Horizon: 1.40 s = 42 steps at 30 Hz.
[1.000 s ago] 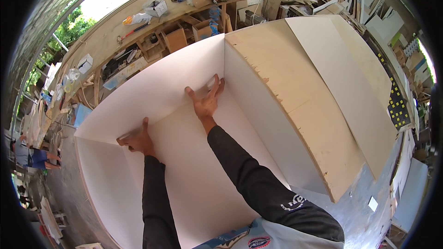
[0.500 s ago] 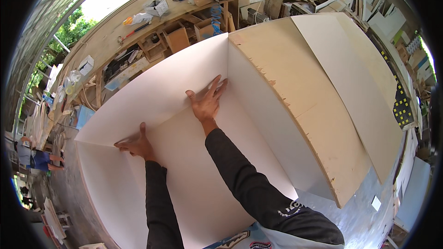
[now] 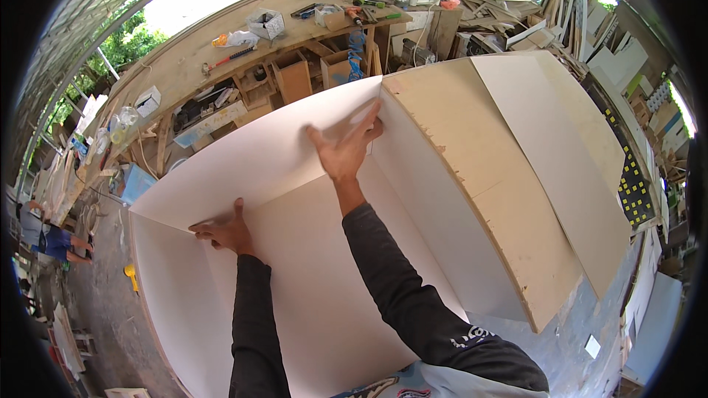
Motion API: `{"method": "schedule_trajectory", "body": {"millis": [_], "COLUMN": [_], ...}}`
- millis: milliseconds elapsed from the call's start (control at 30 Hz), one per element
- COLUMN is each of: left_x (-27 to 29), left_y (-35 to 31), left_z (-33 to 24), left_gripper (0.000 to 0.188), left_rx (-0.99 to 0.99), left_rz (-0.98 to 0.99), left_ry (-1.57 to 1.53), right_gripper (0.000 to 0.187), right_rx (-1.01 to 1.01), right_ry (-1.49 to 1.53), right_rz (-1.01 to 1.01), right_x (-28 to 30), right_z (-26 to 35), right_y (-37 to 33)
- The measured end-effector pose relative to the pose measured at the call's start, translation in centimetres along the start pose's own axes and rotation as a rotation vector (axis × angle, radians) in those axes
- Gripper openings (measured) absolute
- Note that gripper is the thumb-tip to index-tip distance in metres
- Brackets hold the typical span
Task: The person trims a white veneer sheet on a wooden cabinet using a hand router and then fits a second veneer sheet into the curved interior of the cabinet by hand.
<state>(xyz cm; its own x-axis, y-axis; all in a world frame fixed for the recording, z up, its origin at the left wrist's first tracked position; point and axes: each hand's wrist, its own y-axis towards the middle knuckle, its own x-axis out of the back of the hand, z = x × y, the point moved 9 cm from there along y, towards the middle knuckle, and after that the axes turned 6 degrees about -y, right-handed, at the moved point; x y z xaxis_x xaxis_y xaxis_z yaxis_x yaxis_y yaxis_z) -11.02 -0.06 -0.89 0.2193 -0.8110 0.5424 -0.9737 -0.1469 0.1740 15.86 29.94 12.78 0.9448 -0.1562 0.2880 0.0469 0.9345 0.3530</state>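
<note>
A large open box with white inner faces fills the middle, and both my arms in dark sleeves reach into it. My left hand (image 3: 230,234) has its thumb raised and fingers spread toward the corner where the far panel (image 3: 258,166) meets the left panel (image 3: 173,280). Higher up, my right hand (image 3: 346,153) is spread against the far panel, its fingertips near the top of the corner with the right panel (image 3: 442,199). Neither hand holds anything. The white bottom (image 3: 317,280) shows between my forearms.
Right of the box lie a rough-edged plywood board (image 3: 479,147) and a pale sheet (image 3: 546,147). A long workbench (image 3: 184,66) with tools stands beyond. Scrap wood (image 3: 487,0) is piled at the far right. Another person (image 3: 55,239) is at the far left.
My right hand has slid up the far panel toward the top of the right corner. My left hand stays near the left corner. The view has shifted slightly.
</note>
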Motion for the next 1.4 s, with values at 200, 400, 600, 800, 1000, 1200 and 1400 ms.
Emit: {"method": "schedule_trajectory", "body": {"millis": [200, 400, 600, 800, 1000, 1200, 1400], "left_x": [0.4, 1.2, 1.4, 2.6, 2.4, 7.1, 8.6], "left_y": [0.7, -0.1, -1.4, 1.8, 0.3, 2.8, 2.0], "left_z": [0.5, -0.3, -1.1, 0.5, -4.2, -6.8, -10.8], "left_gripper": [0.160, 0.155, 0.154, 0.156, 0.159, 0.152, 0.149], "left_rx": [-0.032, -0.035, -0.098, -0.046, -0.122, -0.120, -0.077], "left_rz": [-0.045, -0.075, -0.096, -0.058, 0.104, 0.079, 0.118], "left_ry": [0.025, -0.004, -0.074, -0.042, -0.411, -0.540, -0.628], "right_gripper": [0.144, 0.145, 0.143, 0.145, 0.141, 0.138, 0.135], "right_rx": [-0.105, -0.039, -0.008, -0.097, 0.132, -0.034, -0.042], "right_ry": [-0.062, -0.044, 0.248, 0.264, 0.043, 0.224, 0.199], "right_rz": [0.165, 0.182, 0.070, 0.146, -0.027, 0.148, 0.094], "right_x": [1.0, 1.4, 0.5, -4.5, -1.8, -2.3, -0.9], "right_z": [2.5, 2.6, 1.2, 1.1, -5.5, -1.2, -1.8], "right_y": [1.0, 1.0, 2.0, 1.4, 7.2, 3.6, 4.3]}}
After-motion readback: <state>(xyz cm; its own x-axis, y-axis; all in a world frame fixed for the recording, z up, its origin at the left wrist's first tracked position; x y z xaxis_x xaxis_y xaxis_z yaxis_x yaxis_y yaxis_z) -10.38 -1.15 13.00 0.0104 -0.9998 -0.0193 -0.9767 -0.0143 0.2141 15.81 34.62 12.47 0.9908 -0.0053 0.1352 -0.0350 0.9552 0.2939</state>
